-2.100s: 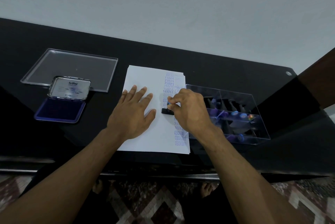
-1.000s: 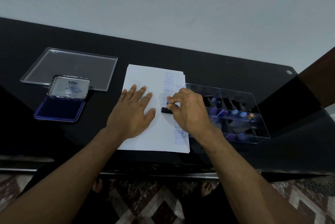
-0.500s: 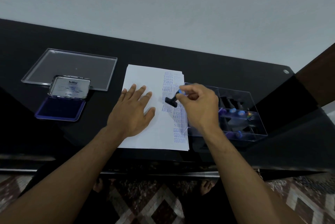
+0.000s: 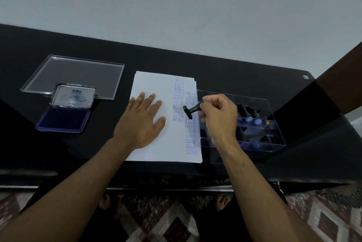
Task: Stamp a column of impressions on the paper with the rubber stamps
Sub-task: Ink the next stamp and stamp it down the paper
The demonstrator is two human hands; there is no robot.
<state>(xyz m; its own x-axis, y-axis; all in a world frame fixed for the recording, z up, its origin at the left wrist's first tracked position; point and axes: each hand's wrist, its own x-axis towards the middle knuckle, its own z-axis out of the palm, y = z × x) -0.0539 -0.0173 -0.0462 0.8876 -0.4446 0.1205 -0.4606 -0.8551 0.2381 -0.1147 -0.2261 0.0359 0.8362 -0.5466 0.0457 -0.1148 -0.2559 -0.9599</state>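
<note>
The left hand (image 4: 141,122) lies flat on the white paper (image 4: 156,143), fingers spread, pinning it to the black table (image 4: 176,59). The right hand (image 4: 219,118) pinches a black rubber stamp (image 4: 191,111) by its handle — lifted and tilted over the blue impressions (image 4: 179,104). Beside the sheet stands a clear stamp box (image 4: 264,122); on the left sits an open ink pad (image 4: 62,119).

A glossy black tabletop (image 4: 225,69) stretches beneath and beyond the hands. Behind it rises a plain pale grey wall (image 4: 176,6), evenly lit. Below the hands, past the near edge, lies a patterned floor (image 4: 172,226) of dark red and white diamonds.
</note>
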